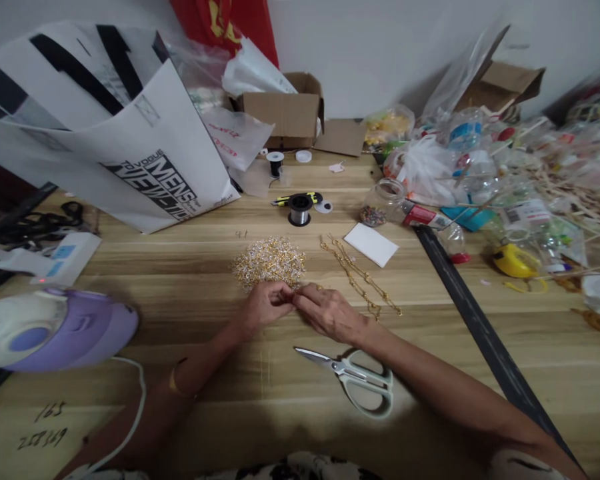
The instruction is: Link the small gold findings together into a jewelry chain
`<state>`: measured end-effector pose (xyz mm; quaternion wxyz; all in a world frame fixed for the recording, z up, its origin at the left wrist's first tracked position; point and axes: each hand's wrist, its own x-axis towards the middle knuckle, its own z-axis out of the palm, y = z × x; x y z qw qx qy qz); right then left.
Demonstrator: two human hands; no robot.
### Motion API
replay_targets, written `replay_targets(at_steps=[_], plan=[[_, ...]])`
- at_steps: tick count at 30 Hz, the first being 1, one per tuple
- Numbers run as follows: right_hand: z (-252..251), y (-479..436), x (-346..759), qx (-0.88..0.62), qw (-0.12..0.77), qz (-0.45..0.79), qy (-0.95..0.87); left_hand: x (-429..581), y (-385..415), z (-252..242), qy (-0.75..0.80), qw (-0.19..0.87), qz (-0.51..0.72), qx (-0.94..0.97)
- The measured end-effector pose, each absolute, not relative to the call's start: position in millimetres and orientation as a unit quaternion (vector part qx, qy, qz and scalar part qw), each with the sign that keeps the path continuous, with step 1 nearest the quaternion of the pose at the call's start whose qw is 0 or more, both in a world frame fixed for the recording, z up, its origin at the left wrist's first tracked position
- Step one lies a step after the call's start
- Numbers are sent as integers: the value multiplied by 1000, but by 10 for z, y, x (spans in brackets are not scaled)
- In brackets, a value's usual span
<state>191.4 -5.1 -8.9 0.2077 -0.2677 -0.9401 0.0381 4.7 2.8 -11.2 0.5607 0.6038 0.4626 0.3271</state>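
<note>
My left hand (267, 304) and my right hand (332, 312) meet fingertip to fingertip just in front of a pile of small gold and silver beads or links (270, 259). Both hands are closed in a pinch. Whatever sits between the fingertips is too small and hidden to name. To the right of the pile lies a gold chain (356, 270) in a long loop. White-handled scissors (353, 379) rest on the table near my right forearm, blades pointing left. Thin pale strands (265, 373) show on the wood below my left hand.
Behind the pile stand a spool of silvery wire (299, 212) and a smaller black spool (275, 165). A white card (371, 244) and a bead jar (386, 198) sit to the right. Bottles and sticks crowd the far right; a white bag (165, 160) and purple appliance (83, 327) stand left.
</note>
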Motion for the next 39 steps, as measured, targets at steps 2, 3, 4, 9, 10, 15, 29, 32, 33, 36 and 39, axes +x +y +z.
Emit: replay_targets(at_steps=[2,3,4,9,10,15,29,32,33,36,39], plan=[[-82,-58,1916,-264,184,23,-947,54,17,-121,463,545,331,616],[-76,-61,1918,-263,172,18,-949,55,14,-124,461,540,333,621],[-69,-64,1919,-262,162,16,-951,55,12,-126,458,537,335,625],[-56,-67,1909,-283,204,91,-933,37,24,-115,449,548,341,618],[-60,-65,1903,-291,228,125,-921,31,29,-112,448,552,343,614],[-80,-58,1875,-320,327,282,-843,1,53,-106,451,570,340,597],[-98,1,1862,-369,373,450,-723,12,69,5,451,587,353,572],[-100,3,1865,-358,370,445,-733,16,67,9,459,585,354,567],[-100,3,1867,-354,370,439,-738,16,67,8,459,587,355,565],[-107,2,1873,-344,370,410,-759,9,72,-14,452,597,362,555],[-115,2,1875,-341,369,390,-772,-5,83,-52,443,605,369,549]])
